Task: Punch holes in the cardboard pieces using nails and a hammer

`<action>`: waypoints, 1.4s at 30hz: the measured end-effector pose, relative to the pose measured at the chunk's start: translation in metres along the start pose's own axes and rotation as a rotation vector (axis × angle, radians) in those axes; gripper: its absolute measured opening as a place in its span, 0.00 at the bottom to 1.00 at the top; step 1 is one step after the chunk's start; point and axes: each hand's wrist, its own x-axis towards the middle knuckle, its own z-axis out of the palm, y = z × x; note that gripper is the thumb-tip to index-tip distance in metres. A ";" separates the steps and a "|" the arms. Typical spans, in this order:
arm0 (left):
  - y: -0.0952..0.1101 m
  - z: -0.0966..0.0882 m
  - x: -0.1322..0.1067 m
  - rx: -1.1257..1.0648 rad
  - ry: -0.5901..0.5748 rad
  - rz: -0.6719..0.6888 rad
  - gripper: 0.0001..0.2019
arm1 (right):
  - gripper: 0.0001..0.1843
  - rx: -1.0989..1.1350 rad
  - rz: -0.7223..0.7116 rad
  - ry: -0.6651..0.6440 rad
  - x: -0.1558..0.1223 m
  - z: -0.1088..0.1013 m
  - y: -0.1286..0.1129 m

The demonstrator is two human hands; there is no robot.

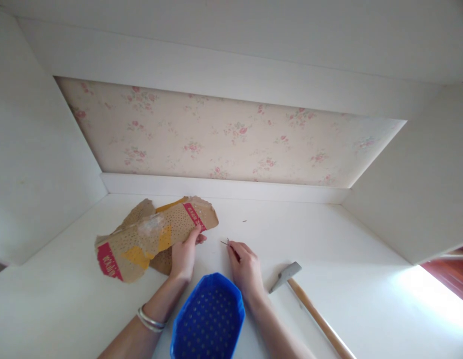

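Observation:
My left hand [183, 257] grips the edge of a torn, perforated brown cardboard piece [152, 237] with red and yellow print, which lies on the white shelf surface [329, 239]. My right hand [245, 267] is closed in a pinch on a thin nail [225, 243] whose tip points left over the surface. A blue perforated plastic basket [208, 319] sits between my forearms, close to me. A hammer [291, 276] with a wooden handle lies just right of my right hand.
White side panels [37, 164] wall in the shelf on left and right. A floral wallpapered back panel [224, 134] stands behind a white ledge. A tiny dark speck [244, 221] lies on the surface. Silver bangles [151, 321] circle my left wrist.

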 end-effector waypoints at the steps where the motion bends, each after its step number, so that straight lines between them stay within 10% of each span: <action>1: 0.001 0.001 -0.003 -0.014 -0.027 -0.030 0.19 | 0.13 -0.015 -0.019 -0.028 0.000 0.000 -0.002; 29: 0.007 0.006 -0.017 -0.237 -0.407 -0.402 0.06 | 0.16 0.008 0.099 0.039 -0.001 0.002 -0.005; 42: 0.020 0.012 -0.030 -0.289 -0.509 -0.373 0.21 | 0.11 0.211 0.034 -0.009 -0.001 -0.003 -0.009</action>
